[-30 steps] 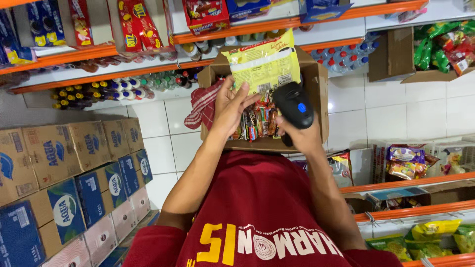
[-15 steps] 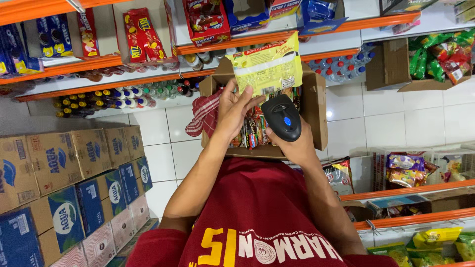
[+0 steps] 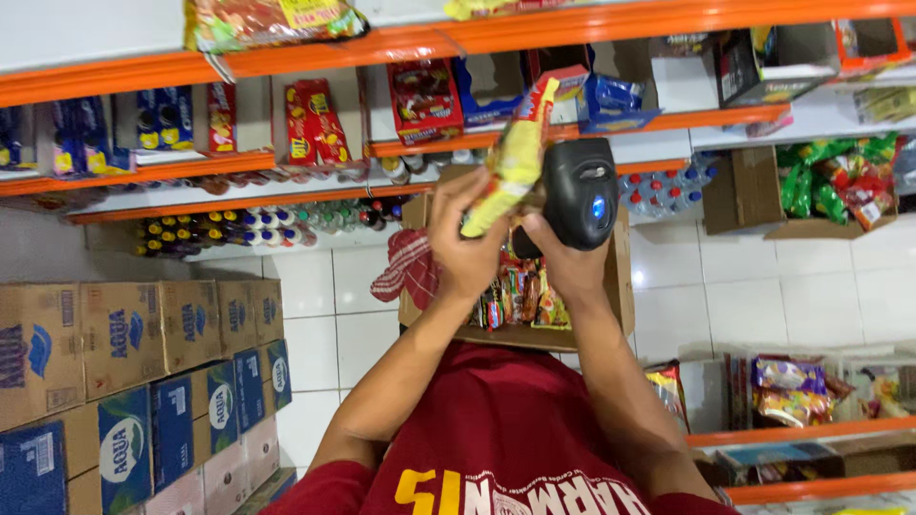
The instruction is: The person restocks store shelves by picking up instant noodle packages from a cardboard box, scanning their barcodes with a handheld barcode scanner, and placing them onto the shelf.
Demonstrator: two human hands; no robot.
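The left hand (image 3: pixel 465 250) has its grip closed on a yellow snack packet (image 3: pixel 515 157), held edge-on above an open cardboard box (image 3: pixel 620 286) of snacks. Just beside it, the right hand (image 3: pixel 565 262) grips a black barcode scanner (image 3: pixel 584 193), fingers wrapped around its handle.

Both bare forearms reach forward, elbows bent. The left hand (image 3: pixel 465 250) pinches with curled fingers; the right hand (image 3: pixel 563 262) is wrapped closed (knuckles up), nearly touching it.

head view, looking down, close, inverted
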